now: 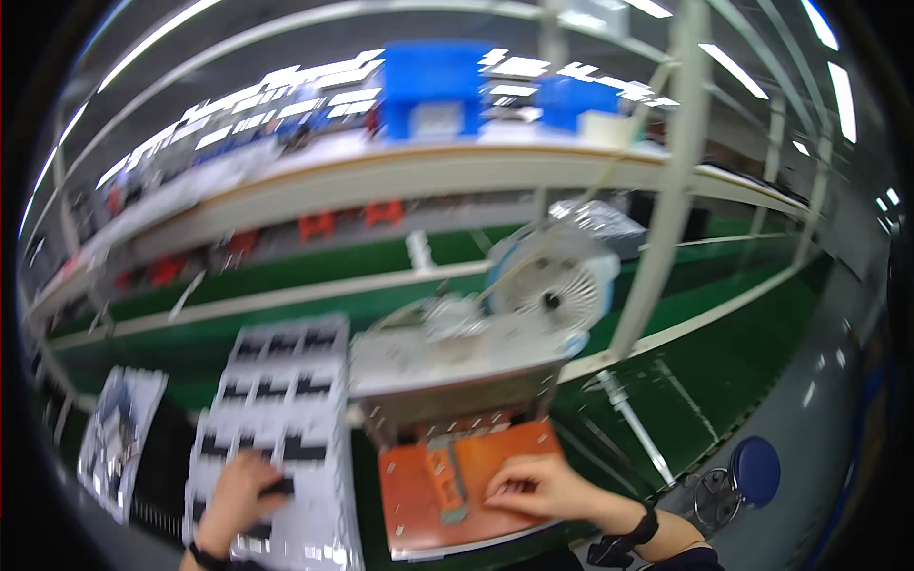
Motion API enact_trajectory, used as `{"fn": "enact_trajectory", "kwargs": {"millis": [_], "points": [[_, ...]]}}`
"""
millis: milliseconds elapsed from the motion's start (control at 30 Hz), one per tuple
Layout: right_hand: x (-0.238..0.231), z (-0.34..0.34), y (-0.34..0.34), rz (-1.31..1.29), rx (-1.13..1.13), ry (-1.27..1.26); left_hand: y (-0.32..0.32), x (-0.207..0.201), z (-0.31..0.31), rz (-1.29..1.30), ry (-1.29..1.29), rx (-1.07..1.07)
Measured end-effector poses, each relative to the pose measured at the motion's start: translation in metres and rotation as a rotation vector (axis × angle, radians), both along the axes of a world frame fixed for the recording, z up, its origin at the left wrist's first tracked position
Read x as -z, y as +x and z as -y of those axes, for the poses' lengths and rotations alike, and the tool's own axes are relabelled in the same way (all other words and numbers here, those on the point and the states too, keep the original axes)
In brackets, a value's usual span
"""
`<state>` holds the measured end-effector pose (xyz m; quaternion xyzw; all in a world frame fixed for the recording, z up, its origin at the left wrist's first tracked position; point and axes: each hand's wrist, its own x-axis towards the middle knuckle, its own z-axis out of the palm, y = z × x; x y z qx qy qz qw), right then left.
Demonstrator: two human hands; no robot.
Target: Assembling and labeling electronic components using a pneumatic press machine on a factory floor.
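My left hand [244, 490] is over the lower part of a white tray [319, 504], its fingers closed on a small black part [278, 486]. More black parts [305, 446] lie in rows in the tray's recesses. My right hand [545, 487] hovers at the right side of an orange plate [500, 457], thumb and fingers pinched together. Whatever may be between those fingertips is too small to make out. Left of that hand, a narrow grey and orange fixture [446, 481] sits on the plate, apart from the fingers.
Behind the plate stands a pale machine housing [457, 366] with a white reel [552, 290] above it. A clear plastic bag [119, 438] lies at far left. A white post [666, 190] rises at right, and a blue stool [757, 471] stands beyond the green bench [724, 381].
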<state>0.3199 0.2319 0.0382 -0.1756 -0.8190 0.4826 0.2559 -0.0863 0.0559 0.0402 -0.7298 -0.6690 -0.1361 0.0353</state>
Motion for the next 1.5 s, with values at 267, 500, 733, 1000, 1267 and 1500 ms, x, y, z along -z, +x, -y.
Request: {"fn": "enact_trajectory", "kwargs": {"millis": [267,500,733,1000,1267,1500], "points": [[0.023,0.008,0.005,-0.008,-0.076,0.274,0.005,0.01,0.005,-0.018,-0.055,-0.044],[0.02,0.004,0.003,-0.077,-0.061,0.111,0.024,-0.013,0.01,0.16,-0.138,-0.07],[0.022,-0.007,0.011,-0.069,-0.067,0.119,0.133,-0.078,-0.01,0.131,-0.066,0.103],[0.017,0.013,0.007,-0.269,0.406,0.112,0.219,-0.076,-0.061,0.078,0.084,0.664],[0.059,0.012,0.017,-0.554,0.572,0.054,0.262,-0.051,-0.113,0.176,0.105,0.796],[0.026,0.03,0.02,-0.482,0.685,0.32,0.258,-0.019,-0.133,0.18,0.016,0.629]]}}
